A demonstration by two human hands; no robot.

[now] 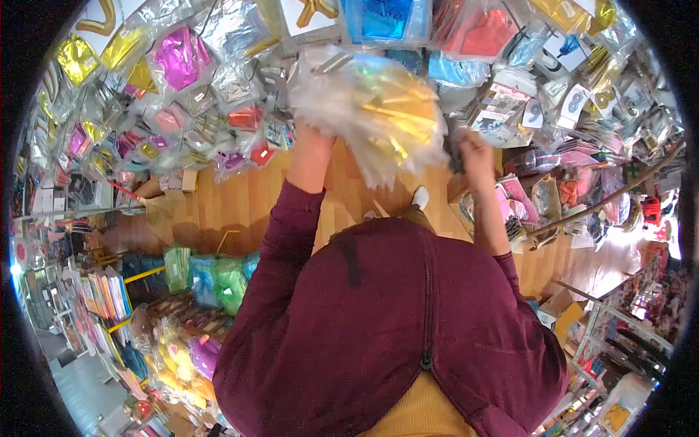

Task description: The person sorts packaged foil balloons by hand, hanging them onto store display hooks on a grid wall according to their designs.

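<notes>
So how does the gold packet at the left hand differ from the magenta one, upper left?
The gold packet looks blurred, at the left hand; the magenta packet looks sharper, among other packets. The gold packet fills more of the picture than the magenta packet. Both look shiny, in clear plastic.

Figures and a letter on the hanging packets.
A white card (533, 113) at right shows a dark 9; the pale card (574, 104) beside it shows an 8, and the next card (604, 100) a gold 8. At top centre, a white insert (309, 16) carries a gold X-like shape. Smaller print is too small to read.
</notes>
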